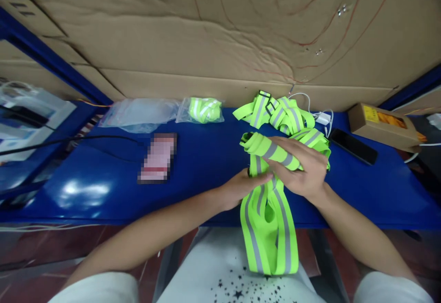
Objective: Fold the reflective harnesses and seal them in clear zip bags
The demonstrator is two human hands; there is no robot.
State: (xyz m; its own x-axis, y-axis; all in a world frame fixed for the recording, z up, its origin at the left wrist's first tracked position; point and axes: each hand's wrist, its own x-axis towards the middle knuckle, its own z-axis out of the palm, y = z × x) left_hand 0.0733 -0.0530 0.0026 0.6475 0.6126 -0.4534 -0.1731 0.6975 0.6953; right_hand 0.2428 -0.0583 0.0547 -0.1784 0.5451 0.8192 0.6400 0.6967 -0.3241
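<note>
Step, as judged: folding the yellow-green strap [280, 206], located at five o'clock of the view's centre. Left hand [241, 188] should hold the lower run flat, untwisted and lightly tensioned. Right hand [306, 167] should hold the layers square, clear of the strap pile [289, 114] toward its eleven o'clock. Pose: left forearm [165, 225] enters from eight o'clock, thumb across the strap in a pinch, fingers mostly hidden. Right forearm [361, 234] enters from four o'clock, hand wrapped around the folded end, which points toward ten o'clock.
</note>
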